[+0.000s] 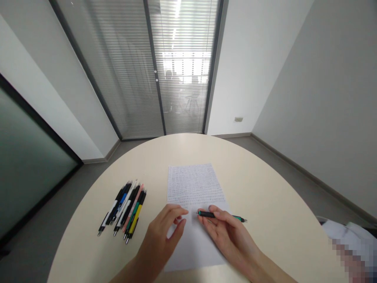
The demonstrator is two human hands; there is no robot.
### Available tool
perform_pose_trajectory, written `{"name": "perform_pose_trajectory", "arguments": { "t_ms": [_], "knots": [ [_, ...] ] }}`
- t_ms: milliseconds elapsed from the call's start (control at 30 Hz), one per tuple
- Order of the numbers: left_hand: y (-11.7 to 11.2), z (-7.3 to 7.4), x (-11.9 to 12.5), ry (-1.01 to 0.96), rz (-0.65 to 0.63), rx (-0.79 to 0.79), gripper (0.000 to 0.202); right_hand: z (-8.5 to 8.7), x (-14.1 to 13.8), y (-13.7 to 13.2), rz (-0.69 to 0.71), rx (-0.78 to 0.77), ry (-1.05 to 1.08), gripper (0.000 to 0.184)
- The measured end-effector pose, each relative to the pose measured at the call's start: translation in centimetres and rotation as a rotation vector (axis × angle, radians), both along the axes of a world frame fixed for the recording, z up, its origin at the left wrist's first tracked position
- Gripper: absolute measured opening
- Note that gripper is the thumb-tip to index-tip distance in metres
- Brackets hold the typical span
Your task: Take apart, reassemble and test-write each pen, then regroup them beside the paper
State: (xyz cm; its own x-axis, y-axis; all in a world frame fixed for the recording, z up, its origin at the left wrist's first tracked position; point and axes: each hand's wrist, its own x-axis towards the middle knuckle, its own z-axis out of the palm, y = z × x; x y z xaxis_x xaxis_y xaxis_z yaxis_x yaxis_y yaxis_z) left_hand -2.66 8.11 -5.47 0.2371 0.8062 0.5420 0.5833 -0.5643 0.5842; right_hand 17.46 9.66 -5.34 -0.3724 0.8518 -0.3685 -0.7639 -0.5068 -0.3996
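A black and green pen lies across the fingers of my right hand, held under the thumb with its tip pointing left. My left hand hovers just left of it, fingers curved, thumb and fingertips apart with nothing between them. Beneath both hands is a white sheet of paper. Rows of small handwriting fill its upper part, while the lower part is blank where it shows. To the left of my left hand lies a group of several pens side by side, in black, white, blue, pink, green and yellow.
The round, pale table carries the paper and pens. Beyond its far edge stand a glass partition with blinds and white walls. At the lower right edge, part of another person shows beside the table, partly blurred.
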Motion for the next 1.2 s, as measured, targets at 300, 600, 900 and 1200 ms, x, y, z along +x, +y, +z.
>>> {"name": "perform_pose_trajectory", "arguments": {
  "t_ms": [300, 600, 900, 1200],
  "knots": [
    [-1.0, -0.3, 0.4, -0.049, -0.077, -0.072, 0.012, -0.1, 0.2, -0.8, 0.232, 0.124, 0.021, 0.015],
    [-0.8, 0.8, 0.3, -0.012, -0.028, -0.035, 0.010, 0.1, 0.6, -0.6, 0.214, 0.102, 0.005, 0.020],
    [-1.0, 0.9, 0.2, 0.023, -0.010, -0.054, 0.010, 0.1, 0.8, -0.4, 0.194, 0.078, 0.029, 0.019],
    [-0.6, 1.5, -0.5, 0.081, 0.106, 0.056, 0.011, 0.3, 1.1, 0.0, 0.111, 0.035, 0.020, 0.015]
  ]
}}
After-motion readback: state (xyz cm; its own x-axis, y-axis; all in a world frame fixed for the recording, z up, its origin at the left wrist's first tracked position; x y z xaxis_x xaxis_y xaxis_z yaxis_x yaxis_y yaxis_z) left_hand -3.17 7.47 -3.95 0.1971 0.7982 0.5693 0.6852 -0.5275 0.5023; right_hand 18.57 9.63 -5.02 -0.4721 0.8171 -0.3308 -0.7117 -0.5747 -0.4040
